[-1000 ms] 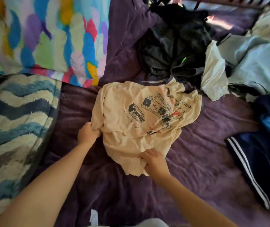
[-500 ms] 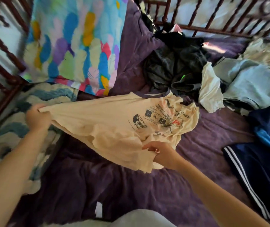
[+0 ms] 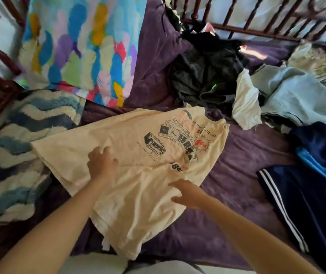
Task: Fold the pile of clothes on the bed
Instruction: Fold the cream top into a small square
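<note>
Both hands are open, holding nothing: left hand [image 3: 101,165] flat on the cream printed cotton T-shirt [image 3: 138,204], right hand [image 3: 187,192] at its edge. Sweep creases outward across the purple bed blanket [image 3: 237,175] before folding; the heap of dark and pale-blue clothes [image 3: 207,76] waits beyond.

The T-shirt [image 3: 138,147] lies spread on the bedspread [image 3: 241,175]. The left hand [image 3: 101,164] rests flat on the T-shirt's middle, and the right hand [image 3: 187,192] touches its near right part. Left of the T-shirt lies a throw [image 3: 19,145], with the shirt's left corner on top of it. Behind and left of the T-shirt is a pillow [image 3: 79,46]. Directly behind the T-shirt sits a heap of clothes [image 3: 207,76]; behind and right of it, a second heap [image 3: 296,95]. Right of the T-shirt, apart from it, lie track trousers [image 3: 306,204]. The bed rail [image 3: 257,32] runs behind the T-shirt, beyond both heaps.
</note>
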Demonstrator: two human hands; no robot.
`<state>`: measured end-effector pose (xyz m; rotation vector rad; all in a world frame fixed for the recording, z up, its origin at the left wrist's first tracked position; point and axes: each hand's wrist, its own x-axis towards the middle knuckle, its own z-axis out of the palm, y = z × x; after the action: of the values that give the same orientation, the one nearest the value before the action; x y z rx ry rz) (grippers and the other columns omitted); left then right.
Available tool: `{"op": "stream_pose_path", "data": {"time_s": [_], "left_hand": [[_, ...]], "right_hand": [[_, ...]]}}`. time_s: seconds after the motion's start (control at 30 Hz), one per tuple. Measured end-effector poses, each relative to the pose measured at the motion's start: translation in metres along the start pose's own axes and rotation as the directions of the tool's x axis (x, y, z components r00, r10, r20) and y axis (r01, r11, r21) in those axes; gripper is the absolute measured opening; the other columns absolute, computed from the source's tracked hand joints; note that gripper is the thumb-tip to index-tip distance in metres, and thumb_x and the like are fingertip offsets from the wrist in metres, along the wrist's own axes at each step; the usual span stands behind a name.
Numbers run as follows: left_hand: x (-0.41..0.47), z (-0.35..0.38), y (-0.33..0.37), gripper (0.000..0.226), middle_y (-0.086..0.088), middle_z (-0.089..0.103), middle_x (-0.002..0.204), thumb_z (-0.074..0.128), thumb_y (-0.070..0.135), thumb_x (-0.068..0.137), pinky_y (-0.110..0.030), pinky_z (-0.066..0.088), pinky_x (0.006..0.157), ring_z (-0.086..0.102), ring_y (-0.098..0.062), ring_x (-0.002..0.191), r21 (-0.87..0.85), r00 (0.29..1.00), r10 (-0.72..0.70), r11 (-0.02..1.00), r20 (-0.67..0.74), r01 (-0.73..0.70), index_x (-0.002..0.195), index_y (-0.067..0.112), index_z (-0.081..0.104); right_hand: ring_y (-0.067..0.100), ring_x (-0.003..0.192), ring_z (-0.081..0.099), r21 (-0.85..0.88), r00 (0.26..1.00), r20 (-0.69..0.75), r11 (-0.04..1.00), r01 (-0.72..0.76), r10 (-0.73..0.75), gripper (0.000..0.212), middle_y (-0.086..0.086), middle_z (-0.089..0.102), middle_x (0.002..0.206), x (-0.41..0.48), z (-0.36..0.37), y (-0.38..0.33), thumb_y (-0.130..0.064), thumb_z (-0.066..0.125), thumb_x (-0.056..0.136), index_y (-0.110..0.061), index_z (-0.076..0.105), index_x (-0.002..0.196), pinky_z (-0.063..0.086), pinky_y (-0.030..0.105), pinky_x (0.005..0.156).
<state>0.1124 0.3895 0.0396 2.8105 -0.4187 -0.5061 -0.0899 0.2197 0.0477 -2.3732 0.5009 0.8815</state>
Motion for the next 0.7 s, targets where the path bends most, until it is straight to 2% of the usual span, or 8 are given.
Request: {"op": "stream_pose_path", "data": {"time_s": [0.1, 0.2, 0.27, 0.37, 0.5, 0.57, 0.63, 0.7], "left_hand": [[-0.036, 0.043, 0.040, 0.039, -0.011, 0.038, 0.139, 0.053, 0.027, 0.090, -0.036, 0.035, 0.097, 0.034, -0.031, 0.126, 0.041, 0.965, 0.214, 0.974, 0.148, -0.223, 0.128, 0.017, 0.051], [-0.066, 0.079, 0.078, 0.041, -0.004, 0.038, 0.140, 0.048, 0.035, 0.091, -0.031, 0.033, 0.099, 0.031, -0.025, 0.129, 0.093, 0.861, 0.395, 0.891, 0.319, -0.444, 0.129, 0.019, 0.048], [-0.071, 0.094, 0.099, 0.039, -0.003, 0.038, 0.139, 0.048, 0.035, 0.092, -0.030, 0.034, 0.097, 0.032, -0.024, 0.128, 0.093, 0.840, 0.404, 0.881, 0.362, -0.464, 0.128, 0.019, 0.048], [-0.063, 0.107, 0.128, 0.034, -0.004, 0.044, 0.134, 0.050, 0.032, 0.092, -0.030, 0.038, 0.094, 0.037, -0.024, 0.125, 0.052, 0.863, 0.379, 0.907, 0.334, -0.418, 0.122, 0.019, 0.052], [-0.049, 0.131, 0.165, 0.035, -0.002, 0.045, 0.132, 0.048, 0.037, 0.092, -0.031, 0.039, 0.094, 0.037, -0.023, 0.124, 0.023, 0.862, 0.375, 0.913, 0.342, -0.407, 0.123, 0.022, 0.052], [-0.044, 0.146, 0.182, 0.041, 0.000, 0.044, 0.129, 0.046, 0.042, 0.091, -0.031, 0.037, 0.094, 0.039, -0.022, 0.122, 0.067, 0.844, 0.390, 0.894, 0.369, -0.443, 0.129, 0.024, 0.047], [-0.040, 0.160, 0.196, 0.048, 0.001, 0.043, 0.127, 0.050, 0.045, 0.088, -0.031, 0.037, 0.094, 0.040, -0.021, 0.121, 0.101, 0.813, 0.401, 0.870, 0.421, -0.482, 0.131, 0.024, 0.043], [-0.038, 0.171, 0.203, 0.055, 0.002, 0.039, 0.132, 0.055, 0.048, 0.084, -0.033, 0.037, 0.096, 0.038, -0.021, 0.124, 0.126, 0.780, 0.382, 0.857, 0.495, -0.500, 0.131, 0.023, 0.040]], "right_hand": [[0.025, 0.129, 0.039, 0.115, 0.979, -0.105, 0.980, -0.162, 0.174, 0.050, 0.009, 0.039, 0.142, 0.003, -0.013, 0.041, -0.029, 0.050, 0.095, -0.021, 0.037, 0.142, 0.034, 0.032, 0.103], [0.028, 0.121, 0.049, 0.383, 0.909, -0.143, 0.868, -0.314, 0.392, 0.044, 0.012, 0.046, 0.135, 0.009, -0.024, 0.083, -0.023, 0.050, 0.094, -0.014, 0.043, 0.137, 0.040, 0.032, 0.096], [0.029, 0.113, 0.055, 0.461, 0.871, -0.174, 0.820, -0.340, 0.459, 0.038, 0.011, 0.055, 0.125, 0.012, -0.036, 0.109, -0.019, 0.051, 0.092, -0.009, 0.051, 0.129, 0.043, 0.033, 0.090], [0.028, 0.097, 0.059, 0.456, 0.843, -0.240, 0.822, -0.341, 0.482, 0.030, 0.008, 0.063, 0.106, 0.018, -0.060, 0.143, -0.014, 0.051, 0.089, -0.004, 0.061, 0.115, 0.045, 0.035, 0.082], [0.031, 0.116, 0.052, 0.488, 0.790, -0.280, 0.789, -0.373, 0.546, 0.035, 0.013, 0.058, 0.125, 0.037, -0.094, 0.186, -0.010, 0.047, 0.092, -0.004, 0.053, 0.126, 0.041, 0.031, 0.089], [0.031, 0.117, 0.050, 0.520, 0.759, -0.311, 0.771, -0.368, 0.572, 0.036, 0.013, 0.057, 0.126, 0.054, -0.112, 0.206, -0.010, 0.045, 0.092, -0.005, 0.051, 0.127, 0.041, 0.033, 0.090], [0.033, 0.107, 0.054, 0.538, 0.726, -0.345, 0.759, -0.366, 0.595, 0.025, 0.015, 0.059, 0.114, 0.074, -0.130, 0.222, -0.009, 0.043, 0.091, -0.006, 0.057, 0.111, 0.041, 0.033, 0.078], [0.032, 0.097, 0.054, 0.567, 0.697, -0.369, 0.744, -0.355, 0.614, 0.014, 0.015, 0.055, 0.107, 0.096, -0.148, 0.234, -0.011, 0.041, 0.092, -0.011, 0.055, 0.095, 0.036, 0.031, 0.071]]}}
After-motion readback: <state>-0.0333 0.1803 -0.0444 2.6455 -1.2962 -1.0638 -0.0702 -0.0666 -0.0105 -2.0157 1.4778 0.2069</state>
